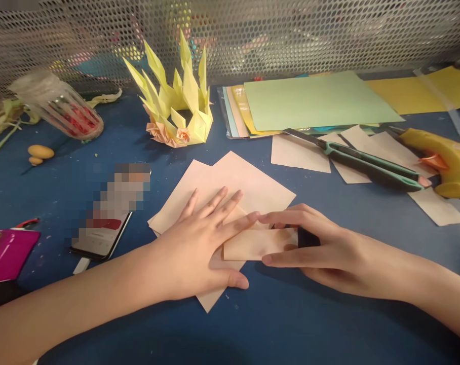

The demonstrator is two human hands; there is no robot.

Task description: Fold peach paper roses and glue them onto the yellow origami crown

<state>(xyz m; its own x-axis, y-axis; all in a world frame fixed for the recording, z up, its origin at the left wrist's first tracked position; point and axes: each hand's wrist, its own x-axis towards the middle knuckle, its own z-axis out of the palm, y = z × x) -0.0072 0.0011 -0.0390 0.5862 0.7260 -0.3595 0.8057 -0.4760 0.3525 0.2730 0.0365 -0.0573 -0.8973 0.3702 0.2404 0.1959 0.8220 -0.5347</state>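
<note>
My left hand (195, 243) lies flat with its fingers spread over pale pink paper sheets (248, 182) on the blue table. Its index fingertip reaches the top edge of a small folded piece of paper (245, 247). From the right, my right hand (321, 243) grips that folded paper, thumb on the near edge and index finger on the far one. Part of the folded paper is hidden under my left hand. Behind the sheets stands a yellow folded-paper crown (194, 126) with pink paper roses (159, 133) on its front.
Green-handled scissors (374, 165) rest on paper scraps (300, 153) at the right, beside a yellow glue gun (454, 167). Coloured sheets (317, 101) lie behind. Leftward are a phone (108, 218), a tilted jar (63, 106) and a magenta packet (11, 253). Perforated metal mesh (253, 40) borders the back.
</note>
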